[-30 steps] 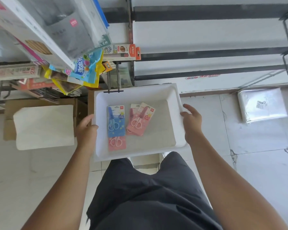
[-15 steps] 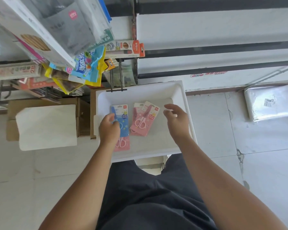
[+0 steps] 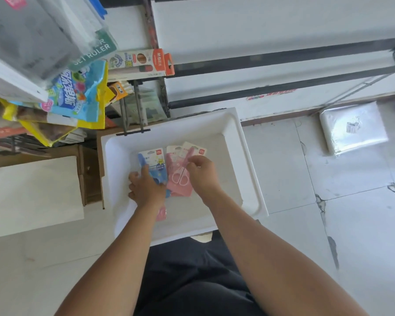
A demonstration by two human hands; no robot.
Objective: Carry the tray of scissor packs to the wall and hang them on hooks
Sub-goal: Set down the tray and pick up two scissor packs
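The white tray [image 3: 249, 179] sits low in front of me, its far edge just under a black two-prong hook [image 3: 132, 112] on the wall rack. Inside lie a blue scissor pack [image 3: 156, 159], two overlapping pink scissor packs [image 3: 180, 179], and another pink pack [image 3: 162, 213] mostly hidden under my left forearm. My left hand [image 3: 146, 188] covers the lower end of the blue pack, index finger stretched along it. My right hand [image 3: 202, 174] pinches the top pink pack near its upper half.
Hanging stationery packs [image 3: 78, 92] crowd the upper left. A cardboard box with a white sheet [image 3: 32, 192] stands left of the tray. Dark slat rails [image 3: 283, 62] cross the white wall. A plastic-wrapped bundle [image 3: 354, 128] lies on the tiled floor at right.
Both hands left the tray's side rims and moved into it: the left came down onto the blue pack, the right reached across to the pink packs. The tray stays put.
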